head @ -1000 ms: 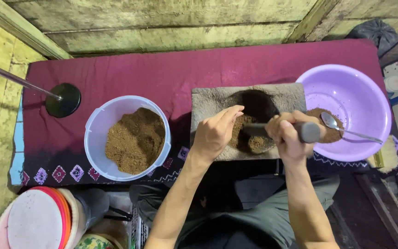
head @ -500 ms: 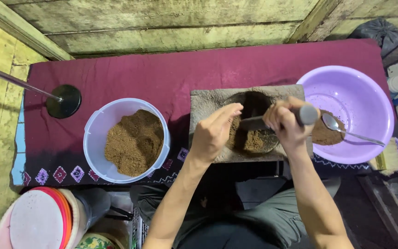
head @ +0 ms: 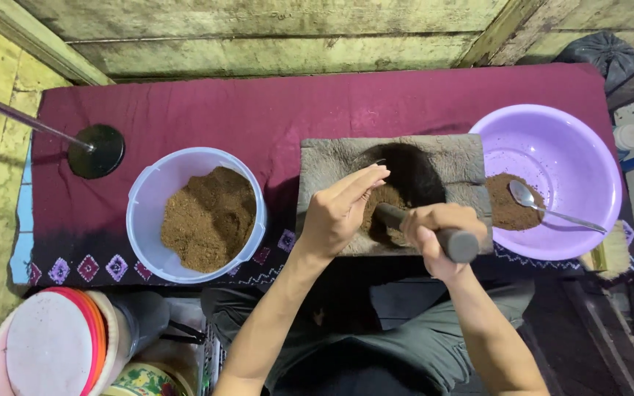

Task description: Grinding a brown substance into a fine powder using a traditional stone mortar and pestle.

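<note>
Pestle [head: 420, 226] angled down-left into mortar [head: 394, 192]

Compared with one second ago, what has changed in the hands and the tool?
The right hand keeps its hold on the dark pestle, but its handle end has swung down toward the person, after lifting half a second ago. The left hand stays at the stone mortar. White bucket, purple basin and spoon did not move.

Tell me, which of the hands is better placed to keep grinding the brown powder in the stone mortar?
Right, probably. The right hand grips the dark pestle, its tip in the stone mortar. The left hand is open beside it.
</note>
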